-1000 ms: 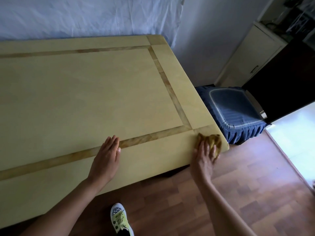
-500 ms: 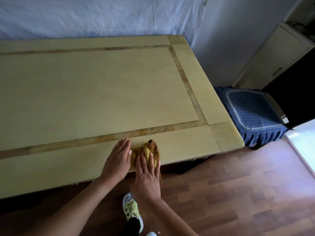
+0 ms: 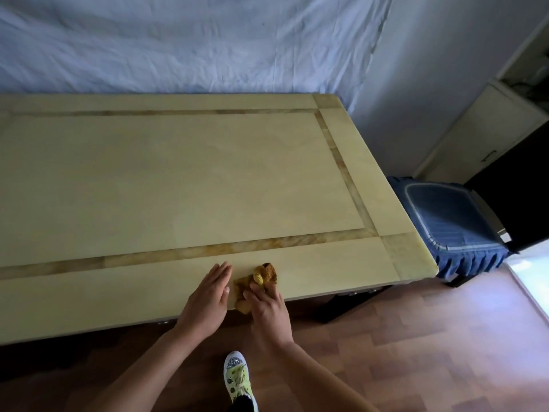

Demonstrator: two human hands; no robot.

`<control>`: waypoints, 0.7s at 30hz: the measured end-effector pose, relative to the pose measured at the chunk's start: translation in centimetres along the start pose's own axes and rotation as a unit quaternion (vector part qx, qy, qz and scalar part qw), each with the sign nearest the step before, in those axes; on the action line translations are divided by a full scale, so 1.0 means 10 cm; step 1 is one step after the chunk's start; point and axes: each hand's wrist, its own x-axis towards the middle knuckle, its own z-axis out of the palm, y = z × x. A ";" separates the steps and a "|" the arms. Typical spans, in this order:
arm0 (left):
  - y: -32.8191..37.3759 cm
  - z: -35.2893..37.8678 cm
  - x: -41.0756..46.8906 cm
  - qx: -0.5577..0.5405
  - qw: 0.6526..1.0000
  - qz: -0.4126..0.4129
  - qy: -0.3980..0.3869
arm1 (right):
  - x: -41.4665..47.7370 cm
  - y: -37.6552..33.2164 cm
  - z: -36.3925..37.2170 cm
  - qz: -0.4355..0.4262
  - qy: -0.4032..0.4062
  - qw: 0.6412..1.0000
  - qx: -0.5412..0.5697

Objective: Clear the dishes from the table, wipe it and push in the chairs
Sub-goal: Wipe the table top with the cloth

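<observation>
- The step in hand is, in my judgement, the wiping, the middle one of the three in the task.
- The cloth (image 3: 264,275), a mustard-yellow and bunched one, lies on the worktop (image 3: 178,179) on the strip between the darker inlay band and the near edge, closer to the near right corner than to the left side.
- The right hand (image 3: 269,307) grips the cloth: its fingers are curled over the near part, and the far part stands up in a small lump beyond them.
- The left hand (image 3: 208,295) lies flat on the worktop just beside the cloth, fingers straight and together. It holds nothing and seems only to give support.
- The next move probably calls for a stroke along the near strip. The left hand stands directly to the left of the cloth, so it must lift or slide away first if the stroke goes that way.
- The cloth partly overhangs the near edge, so it could slip off if the grip gets loose.
- A chair (image 3: 451,221) with a blue cover stands at the right edge, its seat fully showing, so I judge that it is not yet pushed in.
- Below, a light green shoe (image 3: 239,379) stands on the wooden floor (image 3: 416,337), near the worktop.
</observation>
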 end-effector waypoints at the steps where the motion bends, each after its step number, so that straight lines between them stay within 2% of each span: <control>1: 0.00 -0.01 -0.01 -0.014 1.000 0.007 -0.008 | 0.01 -0.02 -0.03 0.012 -0.014 0.999 0.028; 5: 0.11 -0.12 -0.10 -0.080 0.994 0.048 -0.053 | 0.04 -0.17 -0.33 0.073 -0.026 0.986 0.150; 9: 0.27 -0.31 -0.20 -0.156 0.982 0.074 -0.080 | -0.06 -0.30 -0.64 0.058 0.057 0.981 0.179; 16: 0.59 -0.64 -0.32 -0.204 0.965 0.165 0.015 | -0.24 -0.38 -1.00 0.019 0.194 0.958 0.209; 19: 0.74 -0.71 -0.37 -0.220 0.958 0.182 -0.005 | -0.38 -0.40 -1.17 0.053 0.191 0.952 0.233; 21: 0.85 -0.74 -0.36 -0.255 0.951 0.169 -0.032 | -0.51 -0.35 -1.30 0.120 0.164 0.942 0.267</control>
